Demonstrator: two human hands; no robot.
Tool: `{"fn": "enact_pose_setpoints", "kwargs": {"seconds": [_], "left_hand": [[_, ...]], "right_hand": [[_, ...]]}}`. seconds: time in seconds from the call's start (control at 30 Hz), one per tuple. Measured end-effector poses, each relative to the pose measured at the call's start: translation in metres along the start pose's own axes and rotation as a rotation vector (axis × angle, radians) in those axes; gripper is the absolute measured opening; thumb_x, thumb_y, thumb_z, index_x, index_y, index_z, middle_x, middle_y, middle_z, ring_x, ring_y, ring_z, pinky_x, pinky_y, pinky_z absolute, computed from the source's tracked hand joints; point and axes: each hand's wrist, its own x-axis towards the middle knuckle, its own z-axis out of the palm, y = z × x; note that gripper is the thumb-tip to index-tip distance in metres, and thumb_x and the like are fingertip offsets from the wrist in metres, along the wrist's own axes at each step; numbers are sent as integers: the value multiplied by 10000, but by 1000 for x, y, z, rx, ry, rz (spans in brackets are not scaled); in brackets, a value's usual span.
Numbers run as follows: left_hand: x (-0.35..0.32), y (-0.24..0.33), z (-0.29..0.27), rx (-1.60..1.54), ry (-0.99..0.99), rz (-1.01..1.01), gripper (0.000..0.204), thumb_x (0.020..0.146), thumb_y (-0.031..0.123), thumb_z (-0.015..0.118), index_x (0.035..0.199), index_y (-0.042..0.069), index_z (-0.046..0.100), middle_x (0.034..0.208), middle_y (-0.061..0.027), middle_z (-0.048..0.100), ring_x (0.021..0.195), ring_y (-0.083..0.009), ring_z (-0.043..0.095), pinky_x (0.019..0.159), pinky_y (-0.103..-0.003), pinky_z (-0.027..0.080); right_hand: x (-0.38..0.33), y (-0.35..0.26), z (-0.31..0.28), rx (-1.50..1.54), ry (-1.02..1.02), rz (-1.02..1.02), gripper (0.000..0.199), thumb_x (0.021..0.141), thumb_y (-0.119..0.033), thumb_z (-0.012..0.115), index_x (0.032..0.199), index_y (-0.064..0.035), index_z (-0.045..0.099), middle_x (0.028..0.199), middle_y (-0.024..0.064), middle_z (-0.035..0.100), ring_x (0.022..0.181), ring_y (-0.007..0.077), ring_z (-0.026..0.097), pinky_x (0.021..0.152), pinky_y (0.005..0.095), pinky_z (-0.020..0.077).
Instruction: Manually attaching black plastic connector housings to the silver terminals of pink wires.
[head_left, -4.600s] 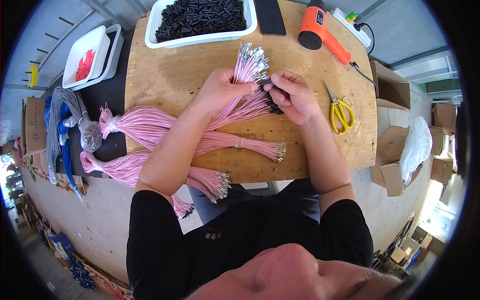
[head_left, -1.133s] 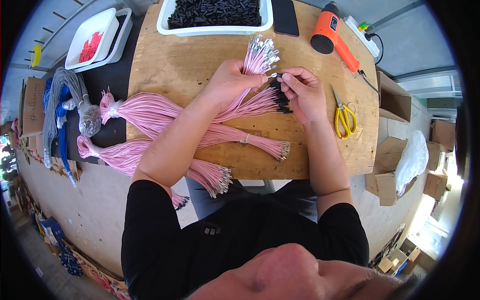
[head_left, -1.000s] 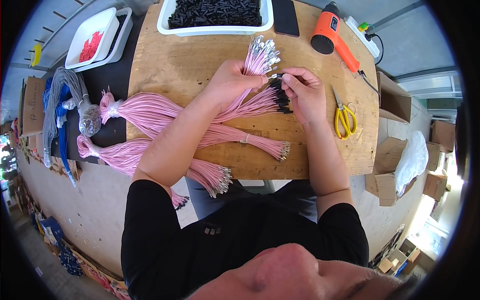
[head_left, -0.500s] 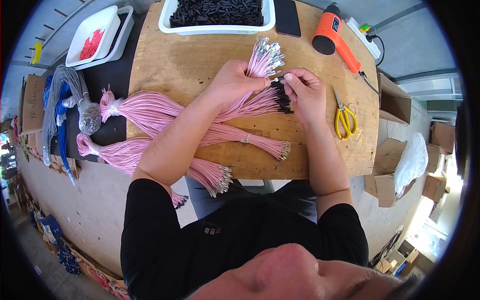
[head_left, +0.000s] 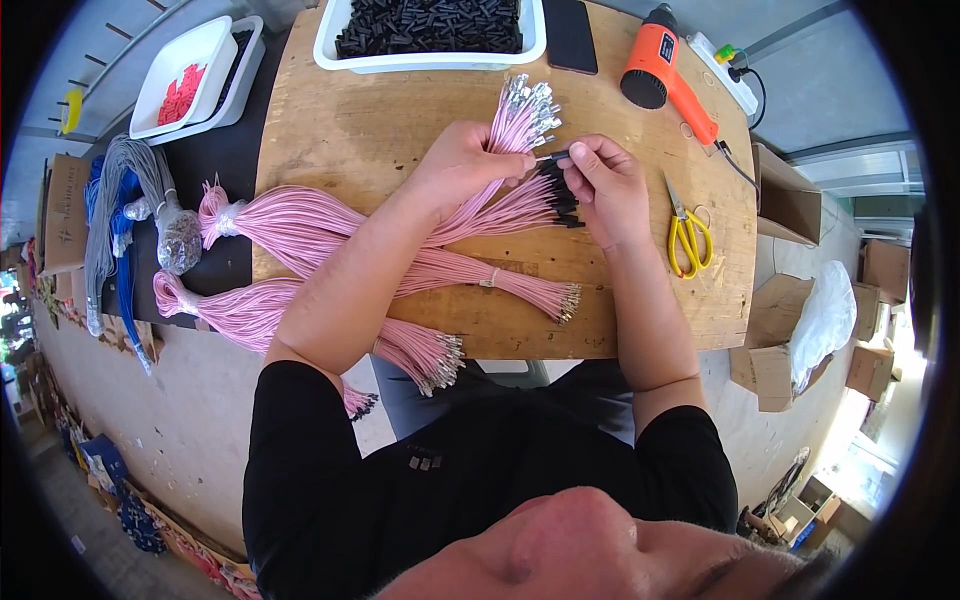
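Note:
My left hand (head_left: 468, 168) is closed round a bundle of pink wires (head_left: 507, 133) whose bare metal terminals (head_left: 530, 105) fan out above it. One wire sticks out between its thumb and finger toward the right. Pinched in my right hand (head_left: 608, 185) is a small black sleeve (head_left: 556, 157), which sits over the end of that single wire. Below the two hands, more pink wires with black sleeves on their ends (head_left: 565, 205) lie on the wooden table (head_left: 350, 115). Further pink wire bundles (head_left: 300, 215) stretch under my left forearm, some ending in bare terminals (head_left: 440, 365).
At the back stands a white tray of black sleeves (head_left: 430, 62) beside a dark phone (head_left: 571, 38). An orange heat gun (head_left: 655, 65) and yellow-handled scissors (head_left: 688, 240) lie to the right. Left are a white tray with red pieces (head_left: 160, 120) and grey wire bundles (head_left: 130, 170).
The black sleeve in my right hand has moved left onto the single wire's end, covering the metal terminal that showed before. My left hand keeps its hold on the bundle.

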Motion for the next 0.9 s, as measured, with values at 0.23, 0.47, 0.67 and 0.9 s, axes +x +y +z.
{"fn": "enact_pose_setpoints", "kwargs": {"seconds": [0.23,0.47,0.67,0.9], "left_hand": [[0,1,0,3,-18,1,182,830,106,771,920,-22,679,804,-52,676,705,-105,606,649,-244,472],[-2,1,1,33,-24,15,166,825,106,776,893,-19,691,800,-52,678,708,-103,605,656,-243,474],[-1,0,1,14,-25,10,147,830,90,773,900,-14,696,801,-46,678,713,-101,605,665,-240,478],[0,-2,0,-17,-59,21,169,834,63,773,960,-13,690,845,-51,682,744,-110,614,696,-253,499]], "right_hand": [[2,-4,-7,200,-140,210,240,999,-228,612,1042,8,631,869,73,654,630,79,466,508,188,330],[-1,-1,-1,201,-172,231,165,988,-176,627,977,-11,620,856,68,657,626,71,458,509,188,335],[-2,-5,0,233,-194,228,148,982,-160,634,969,-13,623,857,69,669,610,68,443,516,185,337],[0,-5,-1,259,-196,226,188,979,-190,638,970,-3,627,852,71,671,607,77,441,520,193,331]]}}
